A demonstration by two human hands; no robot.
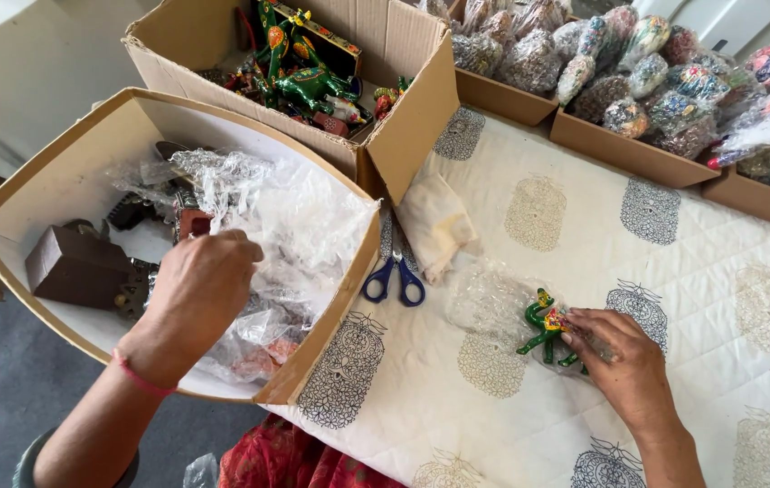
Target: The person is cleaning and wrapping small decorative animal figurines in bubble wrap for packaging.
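My left hand (199, 285) reaches into a cardboard box (59, 190) at the left and pinches clear bubble wrap (285, 212) piled inside it. My right hand (624, 357) rests on the quilted cloth (674, 262) and holds a small green painted animal figurine (543, 325) by its back. The figurine lies on a sheet of bubble wrap (484, 298) spread on the cloth.
Blue-handled scissors (394, 276) lie between the box and the figurine, beside a folded cream cloth (434, 226). Behind, an open carton (412, 99) holds several green painted figurines (308, 77). Trays (629, 149) of wrapped figurines line the back right. A dark wooden block (73, 262) sits in the left box.
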